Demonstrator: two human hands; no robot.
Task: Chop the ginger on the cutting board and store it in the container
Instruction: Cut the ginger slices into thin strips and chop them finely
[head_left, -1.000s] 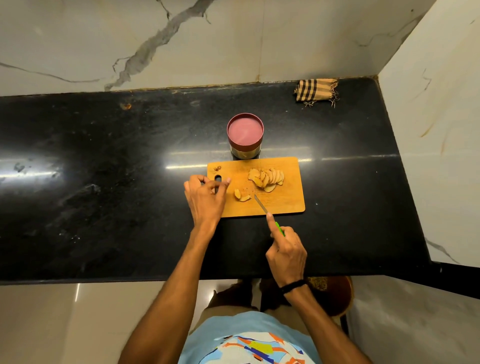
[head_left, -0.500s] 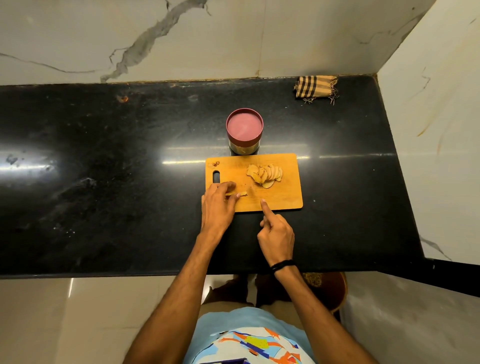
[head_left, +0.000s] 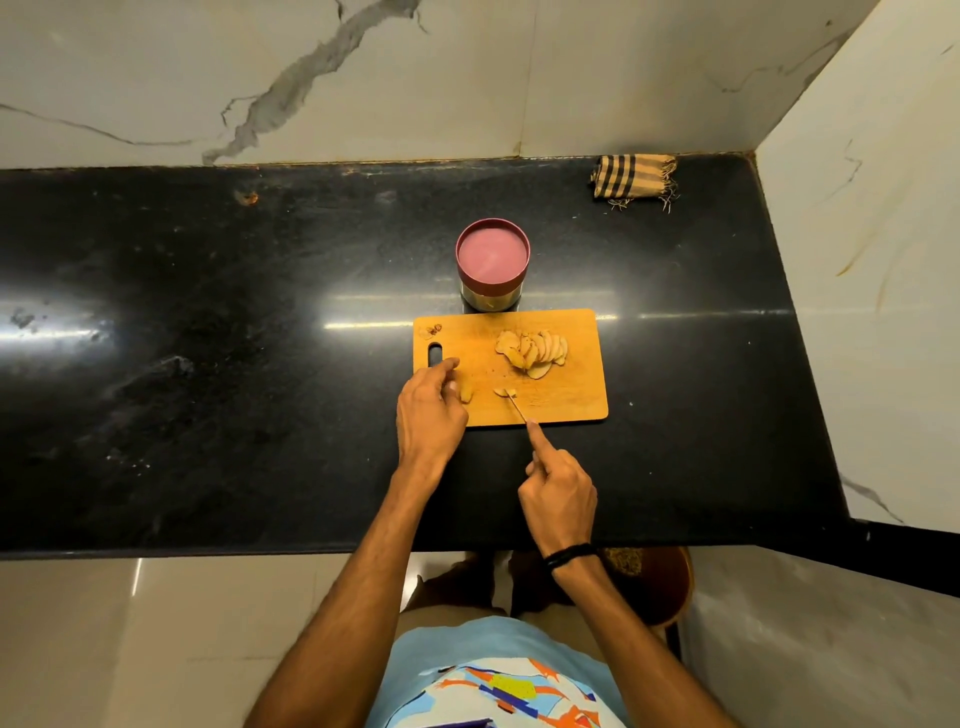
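Left hand (head_left: 431, 415) pinches a ginger chunk (head_left: 467, 391) at the near-left of the cutting board (head_left: 571, 400). Right hand (head_left: 561, 488) grips the knife (head_left: 517, 408), forefinger straight along it, tip at a loose slice (head_left: 503, 392). Sliced pile (head_left: 532, 351) lies mid-board, lidded container (head_left: 492, 260) just behind the board.

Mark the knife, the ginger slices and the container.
knife (head_left: 516, 408), head view, on the thin blade.
ginger slices (head_left: 532, 351), head view, middle of the pile.
container (head_left: 492, 254), head view, centre of its pink lid.
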